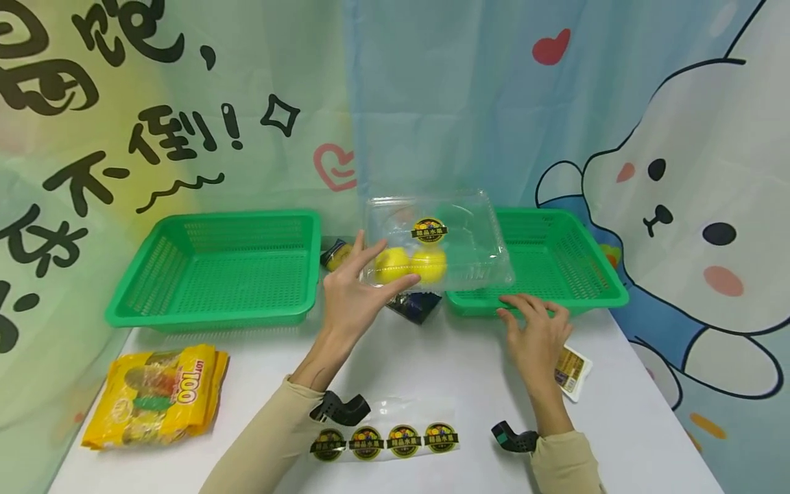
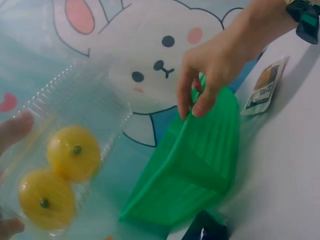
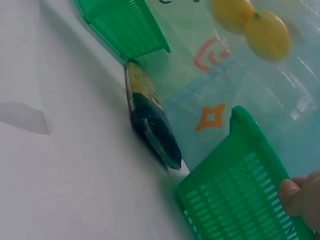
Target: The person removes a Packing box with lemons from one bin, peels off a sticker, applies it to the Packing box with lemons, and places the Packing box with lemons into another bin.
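Note:
My left hand (image 1: pixel 354 291) holds up a clear plastic clamshell box (image 1: pixel 465 240) between thumb and fingers. Two yellow fruits (image 2: pixel 74 153) with green stem ends lie inside it, and a round black-and-gold sticker (image 1: pixel 429 230) is on its lid. The box hangs above the table, partly in front of the right green basket (image 1: pixel 555 257). That basket's near rim is pinched by my right hand (image 1: pixel 537 339), fingers over the edge and thumb on the outer wall. Behind the left hand and box lies a dark blue and yellow packet (image 3: pixel 149 117), partly hidden in the head view.
A second green basket (image 1: pixel 212 319) stands at the left. In front of it lies a yellow snack bag (image 1: pixel 154 394). A clear strip of round stickers (image 1: pixel 385 442) lies at the table's front. A small white-edged packet (image 1: pixel 572 372) lies beside my right wrist. A printed curtain hangs behind.

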Tool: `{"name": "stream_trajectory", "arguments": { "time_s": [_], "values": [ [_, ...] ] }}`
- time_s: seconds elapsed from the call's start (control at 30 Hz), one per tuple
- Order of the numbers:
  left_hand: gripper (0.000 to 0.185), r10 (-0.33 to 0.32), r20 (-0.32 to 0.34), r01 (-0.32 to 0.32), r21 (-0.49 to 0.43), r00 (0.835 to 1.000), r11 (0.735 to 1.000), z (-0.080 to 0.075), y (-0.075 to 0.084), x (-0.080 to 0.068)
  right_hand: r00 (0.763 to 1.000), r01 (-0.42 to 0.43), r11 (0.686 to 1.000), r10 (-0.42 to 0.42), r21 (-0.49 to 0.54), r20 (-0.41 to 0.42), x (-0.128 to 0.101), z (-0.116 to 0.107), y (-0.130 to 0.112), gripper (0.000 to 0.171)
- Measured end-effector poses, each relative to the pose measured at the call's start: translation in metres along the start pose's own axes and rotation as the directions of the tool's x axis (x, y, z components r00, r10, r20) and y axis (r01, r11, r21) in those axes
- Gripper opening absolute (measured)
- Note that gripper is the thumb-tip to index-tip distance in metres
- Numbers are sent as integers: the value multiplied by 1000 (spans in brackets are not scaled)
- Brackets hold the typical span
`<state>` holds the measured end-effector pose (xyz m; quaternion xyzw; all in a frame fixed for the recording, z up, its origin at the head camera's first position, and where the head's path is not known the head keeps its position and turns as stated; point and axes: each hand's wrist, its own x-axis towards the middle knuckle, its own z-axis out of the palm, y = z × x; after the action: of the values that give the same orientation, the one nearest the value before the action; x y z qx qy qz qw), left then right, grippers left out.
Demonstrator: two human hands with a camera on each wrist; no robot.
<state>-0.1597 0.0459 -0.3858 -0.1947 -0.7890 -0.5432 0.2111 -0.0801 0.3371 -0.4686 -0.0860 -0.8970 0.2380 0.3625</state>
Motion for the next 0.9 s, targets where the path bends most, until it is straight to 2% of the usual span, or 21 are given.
{"name": "stream_trajectory", "arguments": {
  "time_s": [0.2,0.7,0.9],
  "values": [
    [73,24,15,-24,-32,1000,999,24,1,11,1000,-9,1000,9,13,-10,-4,1,1,23],
    [75,-41,103,43,-21,994,999,83,12,31,1000,-3,999,3,33,-10,-4,1,4,25],
    [75,-43,120,45,-11,992,999,112,17,38,1000,-8,1000,9,21,-9,-4,0,4,26]
  ]
}}
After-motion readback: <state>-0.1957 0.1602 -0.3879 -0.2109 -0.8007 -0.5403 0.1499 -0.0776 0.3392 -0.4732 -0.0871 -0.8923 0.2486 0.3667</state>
